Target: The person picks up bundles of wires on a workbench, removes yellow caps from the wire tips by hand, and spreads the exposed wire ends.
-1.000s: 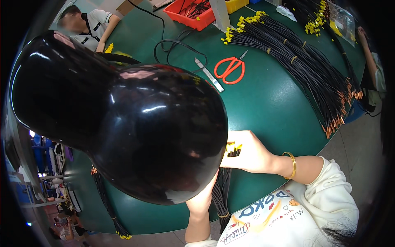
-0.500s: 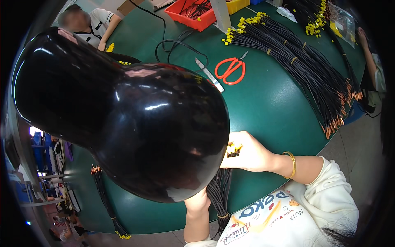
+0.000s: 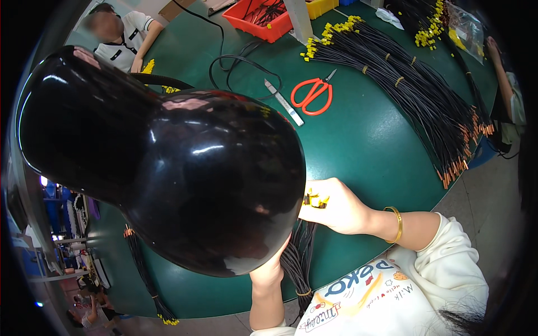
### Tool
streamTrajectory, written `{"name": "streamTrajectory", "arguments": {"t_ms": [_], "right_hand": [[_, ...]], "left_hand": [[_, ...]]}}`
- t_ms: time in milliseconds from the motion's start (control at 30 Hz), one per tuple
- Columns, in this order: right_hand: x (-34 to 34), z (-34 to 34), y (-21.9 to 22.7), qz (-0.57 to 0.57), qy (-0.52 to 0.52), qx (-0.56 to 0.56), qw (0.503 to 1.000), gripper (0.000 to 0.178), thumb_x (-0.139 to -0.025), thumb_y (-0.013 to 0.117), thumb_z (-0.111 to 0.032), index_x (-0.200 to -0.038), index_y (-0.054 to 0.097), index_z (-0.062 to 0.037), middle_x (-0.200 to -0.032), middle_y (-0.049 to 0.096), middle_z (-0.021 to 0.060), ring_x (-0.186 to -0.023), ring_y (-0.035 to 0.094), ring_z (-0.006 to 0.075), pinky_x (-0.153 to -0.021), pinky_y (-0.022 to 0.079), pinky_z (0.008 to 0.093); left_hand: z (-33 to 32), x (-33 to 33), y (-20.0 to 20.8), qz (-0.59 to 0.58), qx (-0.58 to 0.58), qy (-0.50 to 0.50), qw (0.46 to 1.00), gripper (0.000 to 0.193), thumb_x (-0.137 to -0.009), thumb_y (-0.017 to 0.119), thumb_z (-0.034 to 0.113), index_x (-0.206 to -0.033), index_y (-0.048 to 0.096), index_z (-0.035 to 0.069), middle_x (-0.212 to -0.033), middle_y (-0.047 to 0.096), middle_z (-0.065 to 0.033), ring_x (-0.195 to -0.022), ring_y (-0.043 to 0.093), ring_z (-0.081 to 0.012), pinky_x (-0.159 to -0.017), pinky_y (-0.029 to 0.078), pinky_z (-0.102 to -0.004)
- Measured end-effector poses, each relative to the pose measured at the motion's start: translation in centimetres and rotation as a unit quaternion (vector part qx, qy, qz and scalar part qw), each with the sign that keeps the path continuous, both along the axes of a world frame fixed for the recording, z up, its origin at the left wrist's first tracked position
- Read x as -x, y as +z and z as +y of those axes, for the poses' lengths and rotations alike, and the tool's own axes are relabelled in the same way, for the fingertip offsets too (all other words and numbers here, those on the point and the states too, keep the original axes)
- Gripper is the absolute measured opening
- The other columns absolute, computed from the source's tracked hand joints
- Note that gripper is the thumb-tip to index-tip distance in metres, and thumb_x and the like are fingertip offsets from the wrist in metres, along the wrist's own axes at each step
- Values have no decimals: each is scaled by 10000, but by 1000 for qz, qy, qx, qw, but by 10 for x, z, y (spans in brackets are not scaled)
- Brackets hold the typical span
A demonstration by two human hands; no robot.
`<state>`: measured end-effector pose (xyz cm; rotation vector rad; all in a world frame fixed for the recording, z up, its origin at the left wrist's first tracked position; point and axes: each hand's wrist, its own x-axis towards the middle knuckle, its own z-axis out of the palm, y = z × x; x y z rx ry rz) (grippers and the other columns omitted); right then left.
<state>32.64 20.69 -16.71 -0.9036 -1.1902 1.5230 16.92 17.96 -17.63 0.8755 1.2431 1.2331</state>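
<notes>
My right hand [image 3: 342, 208] is closed around the yellow-tipped ends [image 3: 318, 201] of some black cables, just right of a large glossy black rounded object. Below it hangs a bundle of black cables [image 3: 297, 257], banded near its lower part; whether these are the same cables is hard to see. The black rounded object [image 3: 218, 179] fills the left and middle of the view and covers much of my work. My left hand [image 3: 271, 267] shows only at its wrist and lower palm beside the bundle; its fingers are hidden behind that object.
Orange-handled scissors [image 3: 321, 84] and a utility knife [image 3: 284, 102] lie on the green table [image 3: 364, 151]. Banded cables with copper ends [image 3: 414, 92] lie at right, a smaller bundle [image 3: 144, 274] at left. A red bin [image 3: 274, 35] stands behind. Co-workers' arms [image 3: 147, 42] show at both sides.
The black rounded object sits slightly further left in view. The yellow ends in my right hand have shifted and spread. A bit more of my left palm shows.
</notes>
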Motion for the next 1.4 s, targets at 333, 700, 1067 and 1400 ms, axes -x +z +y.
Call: {"name": "streamTrajectory", "arguments": {"t_ms": [333,700,1067,1400], "right_hand": [[-1,0,-7,13,35,4,999,186,-749,641,-98,-893,584,6,-829,626,90,-774,580,103,-714,459,236],[-3,-1,3,-29,-8,-16,999,208,-763,623,-89,-935,595,25,-854,630,86,-781,572,88,-726,459,236],[-4,3,-9,31,37,-6,999,245,-747,645,-85,-969,577,-10,-764,560,29,-697,497,63,-634,417,206],[-6,6,-4,93,69,36,993,211,-785,600,-58,-970,572,38,-860,607,84,-817,562,113,-763,454,247]], "left_hand": [[1,-1,-2,50,-24,-33,998,151,-693,629,-26,-822,551,-29,-747,560,-42,-667,540,-107,-678,435,-231],[2,2,1,31,-24,-34,999,138,-686,624,-38,-798,546,-18,-711,554,-50,-626,528,-109,-618,425,-221],[1,-7,7,65,-55,-104,991,248,-706,604,-25,-947,545,-36,-846,584,-70,-744,560,-129,-712,432,-228],[-2,-8,14,1,6,-50,999,244,-702,608,-30,-937,541,-35,-840,573,-66,-740,541,-117,-700,424,-226]]}}
